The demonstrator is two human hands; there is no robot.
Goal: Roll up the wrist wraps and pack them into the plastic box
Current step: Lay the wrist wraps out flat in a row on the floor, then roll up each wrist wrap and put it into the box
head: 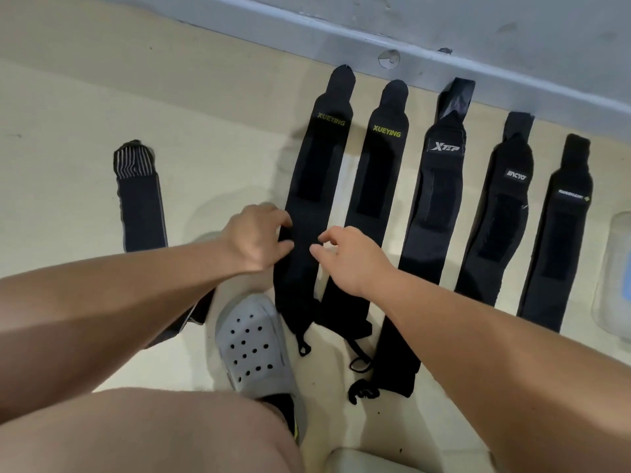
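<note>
The left edge of the leftmost XUEYING wrap (317, 172) is pinched between the curled fingers and thumb of the left hand (257, 238), roughly midway along the strip, which lies flat and unrolled on the floor. The right hand (351, 259) is held at the strip's opposite edge, fingers loosely curled above the gap towards the second XUEYING wrap (375, 179). Whether anything is gripped there cannot be told. No wrap is judged to have been rolled yet. The plastic box (616, 268) stands far to the right of the right hand, past the XTEP wrap (440, 186) and the rest of the row. If rolling is started from a mid-length grip instead of from an end, a loose, lopsided roll could result. The neighbouring strip, just beside the right fingers, could be dragged along. The thumb loop (304, 348), below both hands next to the grey shoe (252, 343), could be caught underfoot and snagged.
</note>
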